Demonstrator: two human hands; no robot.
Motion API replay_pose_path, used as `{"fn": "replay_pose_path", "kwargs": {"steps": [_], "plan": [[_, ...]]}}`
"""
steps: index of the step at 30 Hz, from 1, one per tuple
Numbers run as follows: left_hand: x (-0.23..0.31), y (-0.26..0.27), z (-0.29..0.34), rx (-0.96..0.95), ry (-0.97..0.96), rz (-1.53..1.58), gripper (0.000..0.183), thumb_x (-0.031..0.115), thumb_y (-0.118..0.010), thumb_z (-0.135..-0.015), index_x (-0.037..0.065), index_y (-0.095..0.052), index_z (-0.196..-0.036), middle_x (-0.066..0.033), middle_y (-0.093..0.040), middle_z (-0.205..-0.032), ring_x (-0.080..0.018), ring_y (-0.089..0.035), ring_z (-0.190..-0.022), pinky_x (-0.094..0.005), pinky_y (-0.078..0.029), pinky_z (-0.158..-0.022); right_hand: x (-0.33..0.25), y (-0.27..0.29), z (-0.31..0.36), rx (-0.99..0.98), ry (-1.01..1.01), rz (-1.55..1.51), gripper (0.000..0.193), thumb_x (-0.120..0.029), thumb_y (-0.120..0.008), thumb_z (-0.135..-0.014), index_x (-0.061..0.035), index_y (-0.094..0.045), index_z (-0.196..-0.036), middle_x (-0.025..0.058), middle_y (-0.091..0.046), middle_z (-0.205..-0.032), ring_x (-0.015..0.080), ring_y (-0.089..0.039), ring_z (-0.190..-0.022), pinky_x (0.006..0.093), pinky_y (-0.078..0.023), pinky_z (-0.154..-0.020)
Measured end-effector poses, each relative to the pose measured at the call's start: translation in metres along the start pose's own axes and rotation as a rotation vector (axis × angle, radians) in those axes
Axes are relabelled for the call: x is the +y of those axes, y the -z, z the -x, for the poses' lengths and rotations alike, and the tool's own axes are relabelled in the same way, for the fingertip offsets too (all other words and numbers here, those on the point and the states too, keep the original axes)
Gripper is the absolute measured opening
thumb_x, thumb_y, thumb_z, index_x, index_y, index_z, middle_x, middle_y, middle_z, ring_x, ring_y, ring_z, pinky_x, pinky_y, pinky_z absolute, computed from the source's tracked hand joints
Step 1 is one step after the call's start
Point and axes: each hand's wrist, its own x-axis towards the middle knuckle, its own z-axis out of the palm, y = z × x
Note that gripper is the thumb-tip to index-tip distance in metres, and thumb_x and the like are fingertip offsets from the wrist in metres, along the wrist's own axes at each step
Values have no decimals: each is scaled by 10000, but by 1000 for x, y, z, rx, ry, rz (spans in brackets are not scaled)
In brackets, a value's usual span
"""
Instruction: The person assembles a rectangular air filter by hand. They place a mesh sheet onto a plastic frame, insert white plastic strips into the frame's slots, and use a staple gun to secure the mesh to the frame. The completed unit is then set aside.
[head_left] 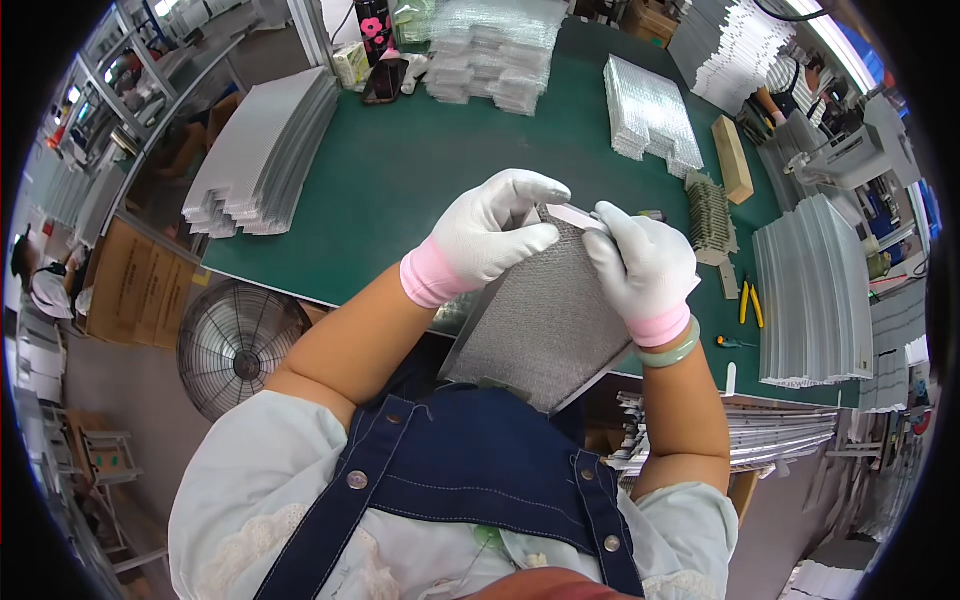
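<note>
A grey mesh-faced panel [545, 315] with a thin metal edge leans up from my lap past the table's near edge. My left hand [485, 235], in a white glove with a pink cuff, is at its upper left corner, the thumb over the face and the index finger stretched above; its other fingers are partly hidden. A narrow white strip [577, 217] lies along the panel's top edge. The thumb and index finger of my right hand [645, 265], gloved alike, close on the strip's right end.
The green table [430, 150] carries stacked grey panels [265, 150] at left, bubble-wrapped packs [495, 50] behind, and another wrapped pack [650, 115]. At right are a wooden block [732, 160], yellow-handled pliers [750, 303], a screwdriver [735, 342] and upright panels [815, 290]. A floor fan [245, 350] stands left.
</note>
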Motion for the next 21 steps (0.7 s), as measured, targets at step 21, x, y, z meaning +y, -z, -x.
{"fn": "replay_pose_path", "kwargs": {"steps": [21], "plan": [[12,52,-37,435,-248,-457,333,24,-639,-913,-37,-507,-1213,-74,-617,-998,-106,-605,-895,-246,-509,-808,18,5,35,320,-177,266,412,-304,-655,-887,-13,-616,-1176,157,-658,-993,354,-629,-919,469,-497,-824]]}}
